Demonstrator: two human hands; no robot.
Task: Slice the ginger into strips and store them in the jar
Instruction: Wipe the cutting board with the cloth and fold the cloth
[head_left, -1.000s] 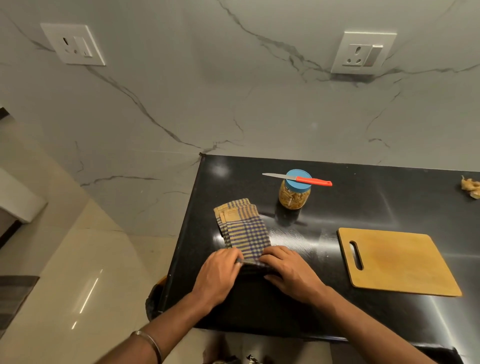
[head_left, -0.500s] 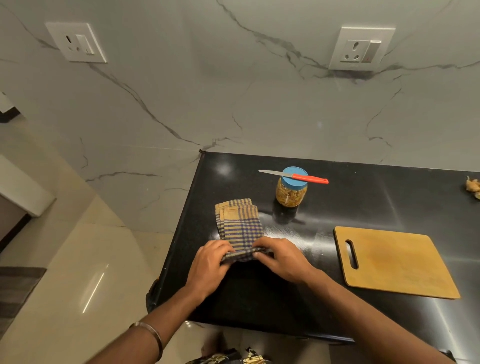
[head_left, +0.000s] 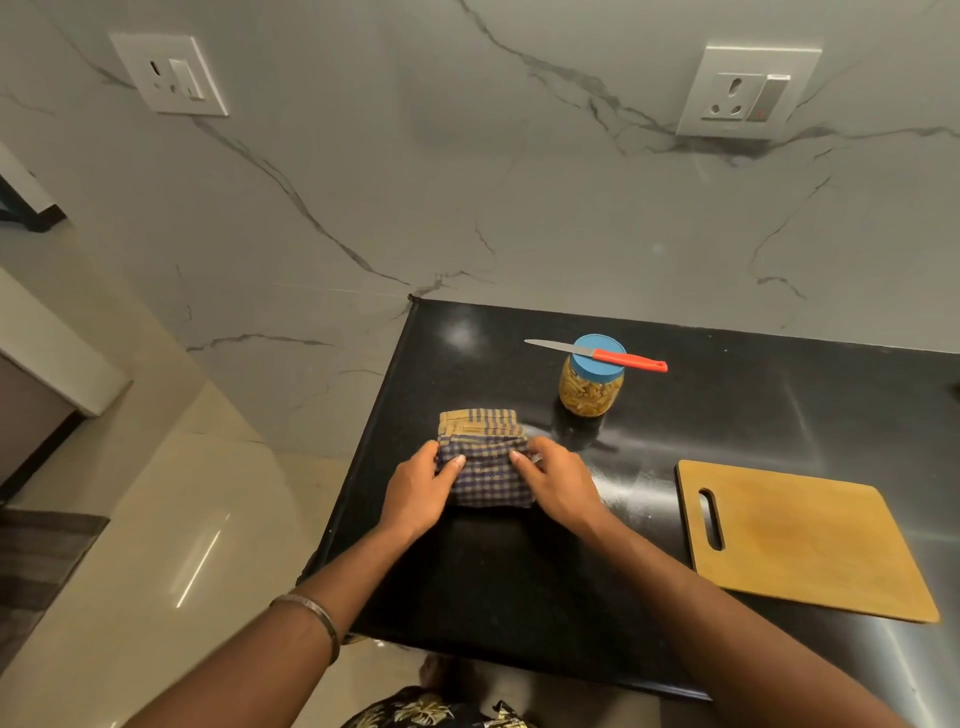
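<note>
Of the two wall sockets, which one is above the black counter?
The right socket, high on the marble wall over the counter and jar. The left socket hangs over the floor, beyond the counter's left edge.

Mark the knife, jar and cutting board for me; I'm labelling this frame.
knife (head_left: 629, 359): head view, on its red handle.
jar (head_left: 590, 391): head view, on its glass side.
cutting board (head_left: 810, 540): head view, on its bare middle.

Black counter (head_left: 727, 415) (glossy) carries folded cloth (head_left: 485, 467), jar (head_left: 591, 387), cutting board (head_left: 810, 540).
</note>
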